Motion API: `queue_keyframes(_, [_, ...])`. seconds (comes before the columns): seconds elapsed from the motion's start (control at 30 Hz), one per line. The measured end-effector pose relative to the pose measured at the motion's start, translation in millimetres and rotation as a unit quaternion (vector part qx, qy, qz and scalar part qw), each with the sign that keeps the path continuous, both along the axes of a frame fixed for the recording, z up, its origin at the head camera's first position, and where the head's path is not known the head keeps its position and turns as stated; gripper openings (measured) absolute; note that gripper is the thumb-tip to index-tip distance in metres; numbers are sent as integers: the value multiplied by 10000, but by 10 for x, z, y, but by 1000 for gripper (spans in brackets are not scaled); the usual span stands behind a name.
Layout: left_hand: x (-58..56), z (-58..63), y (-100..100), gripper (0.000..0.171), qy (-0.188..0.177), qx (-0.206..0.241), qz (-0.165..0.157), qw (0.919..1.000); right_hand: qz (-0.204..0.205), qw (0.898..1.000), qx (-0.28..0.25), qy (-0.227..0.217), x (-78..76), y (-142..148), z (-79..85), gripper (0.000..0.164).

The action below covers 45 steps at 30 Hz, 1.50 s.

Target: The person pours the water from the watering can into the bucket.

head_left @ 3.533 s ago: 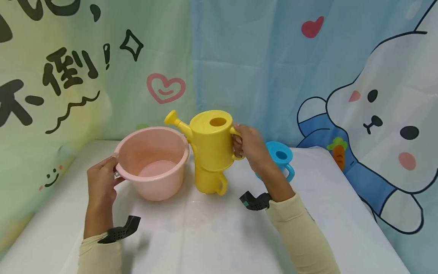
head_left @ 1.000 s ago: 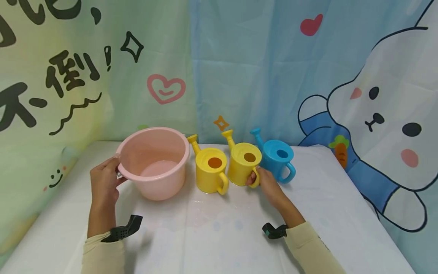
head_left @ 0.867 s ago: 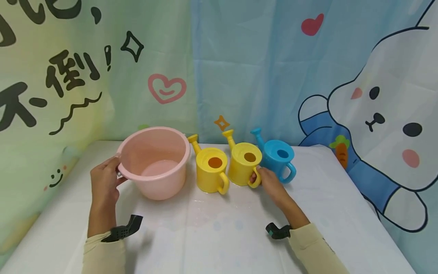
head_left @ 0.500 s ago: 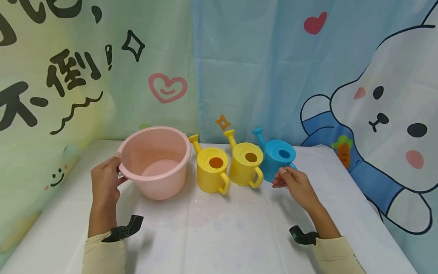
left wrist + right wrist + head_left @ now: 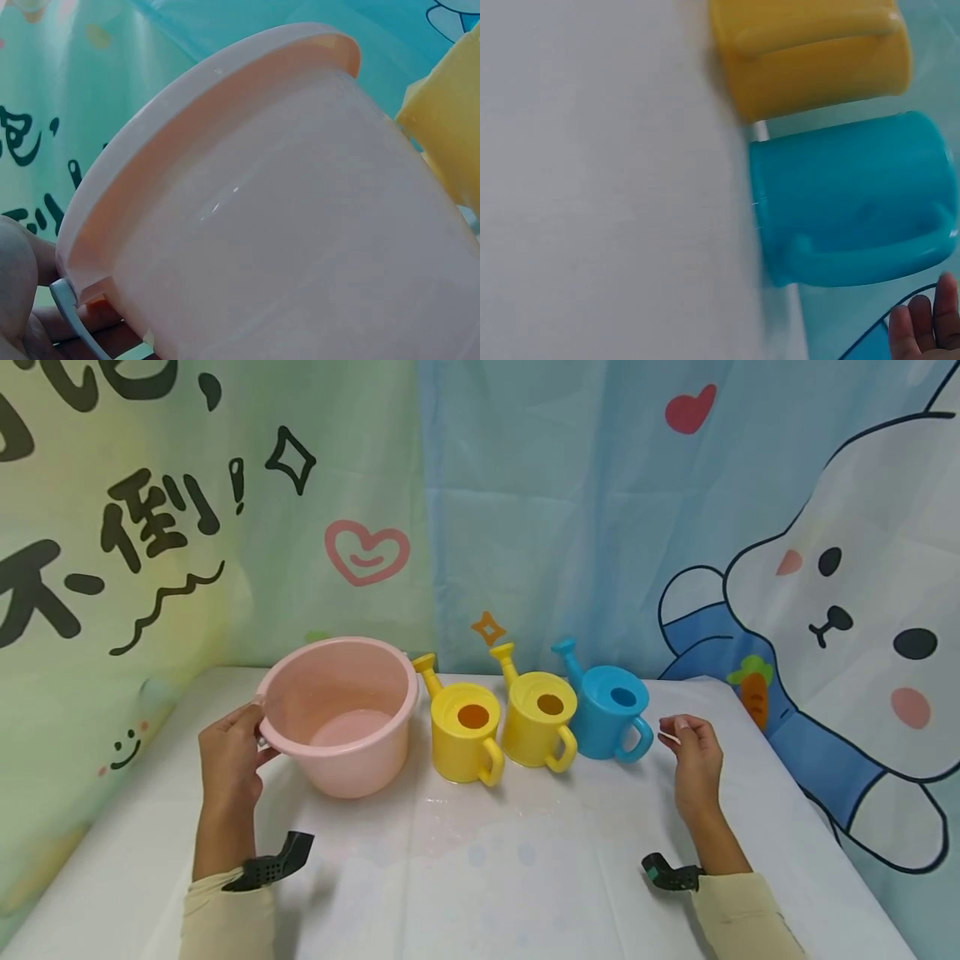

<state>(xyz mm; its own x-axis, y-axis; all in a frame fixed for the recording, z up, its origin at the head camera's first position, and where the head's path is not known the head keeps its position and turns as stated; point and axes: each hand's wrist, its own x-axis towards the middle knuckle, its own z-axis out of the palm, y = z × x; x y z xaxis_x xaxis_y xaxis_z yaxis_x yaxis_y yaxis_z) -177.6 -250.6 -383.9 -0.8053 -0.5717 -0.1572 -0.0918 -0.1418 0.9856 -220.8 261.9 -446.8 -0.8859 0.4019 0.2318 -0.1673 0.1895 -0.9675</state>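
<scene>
A pink plastic basin (image 5: 348,772) stands at the left of the white table. My left hand (image 5: 228,760) grips its left rim, with the thumb on top and fingers underneath. The left wrist view shows the basin's outer wall (image 5: 270,210) up close, with a pale curved strip (image 5: 71,315) by the fingers. Right of the basin stand a yellow watering can (image 5: 457,747), a second yellow watering can (image 5: 528,731) and a blue watering can (image 5: 600,722), handles toward me. My right hand (image 5: 696,764) hovers just right of the blue handle, fingers loosely bent and holding nothing.
The white tablecloth (image 5: 510,877) has a few wet-looking shiny spots in front of the first yellow can. A printed curtain (image 5: 510,510) with a rabbit figure hangs close behind the table.
My right hand held a yellow watering can raised, then set it down between the other cans. It let go of the handle and moved right, past the blue can. The left hand kept its grip.
</scene>
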Motion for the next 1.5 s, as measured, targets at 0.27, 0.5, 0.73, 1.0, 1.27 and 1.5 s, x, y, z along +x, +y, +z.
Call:
queue_keyframes(0.27, [-4,-3,-4,43,-23,84,62,9999,456,9956,324,-754,-63,-12,-156,55])
queue_keyframes(0.5, [-14,-5,1,43,-41,30,25,10000,1115,9886,255,-983,-86,-22,-205,62])
queue_keyframes(0.73, [-26,-7,-8,43,-49,-29,32,10000,1675,9836,-253,-613,-140,-45,-230,54])
queue_keyframes(1.0, [-20,-14,2,43,-30,-212,-1,9998,1520,9851,-670,-454,-189,-102,-196,45])
queue_keyframes(1.27, [-16,-15,-2,45,-59,-195,-37,9998,787,9945,-392,-576,-255,-132,-140,50])
queue_keyframes(1.5, [1,3,-1,44,-102,-161,-117,9997,-37,9954,-733,-624,-292,-148,-117,51])
